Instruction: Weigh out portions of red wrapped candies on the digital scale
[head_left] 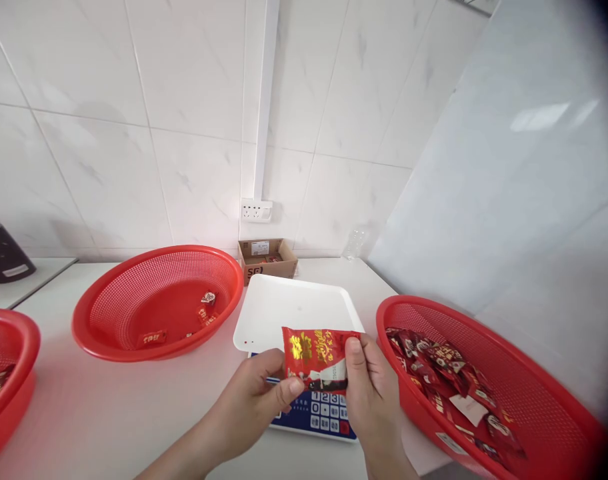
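A red snack packet [317,357] with gold lettering is held up between both hands, over the front of a digital weighing scale. My right hand [371,380] grips its right end, thumb across the front. At the lower left corner, my left hand [259,393] pinches the packet between thumb and fingers. The scale's white pan [297,310] lies behind the packet with nothing seen on its visible part. Its blue keypad [324,413] is partly covered by the packet and my left hand.
On the right, a red basket [549,440] holds several red packets. Another red basket [109,293] at the left has a few packets inside. A third basket [27,373] is cut off at the left edge. By the wall are a cardboard box [279,269] and a clear plastic container [354,244].
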Available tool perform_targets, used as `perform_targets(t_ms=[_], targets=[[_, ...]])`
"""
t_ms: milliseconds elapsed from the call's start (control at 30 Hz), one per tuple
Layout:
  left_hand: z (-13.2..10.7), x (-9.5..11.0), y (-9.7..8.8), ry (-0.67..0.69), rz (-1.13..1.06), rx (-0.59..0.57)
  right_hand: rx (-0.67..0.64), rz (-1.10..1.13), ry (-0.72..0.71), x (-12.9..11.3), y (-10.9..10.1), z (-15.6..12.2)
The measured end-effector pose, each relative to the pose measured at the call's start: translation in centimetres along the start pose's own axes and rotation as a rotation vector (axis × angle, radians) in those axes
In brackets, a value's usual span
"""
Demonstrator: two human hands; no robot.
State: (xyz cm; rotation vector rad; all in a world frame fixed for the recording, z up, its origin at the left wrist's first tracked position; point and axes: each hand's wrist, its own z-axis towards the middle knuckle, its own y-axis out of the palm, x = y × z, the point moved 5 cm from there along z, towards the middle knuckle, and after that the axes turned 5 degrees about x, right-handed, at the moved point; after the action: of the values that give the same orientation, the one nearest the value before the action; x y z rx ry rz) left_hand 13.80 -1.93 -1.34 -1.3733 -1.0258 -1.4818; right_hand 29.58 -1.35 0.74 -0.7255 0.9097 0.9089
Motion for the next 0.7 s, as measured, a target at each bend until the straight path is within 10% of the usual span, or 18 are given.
perform_targets(t_ms=[467,700], targets=[[-0.1,0.2,0.3,0.067,-0.102,-0.029,-0.012,0.005,0.062,-1.1,0.0,-0.3],[-0.4,0.6,-1.3,0.145,0.040,0.244,-0.070,-0.007,0.072,-1.2,0.1,-0.9]])
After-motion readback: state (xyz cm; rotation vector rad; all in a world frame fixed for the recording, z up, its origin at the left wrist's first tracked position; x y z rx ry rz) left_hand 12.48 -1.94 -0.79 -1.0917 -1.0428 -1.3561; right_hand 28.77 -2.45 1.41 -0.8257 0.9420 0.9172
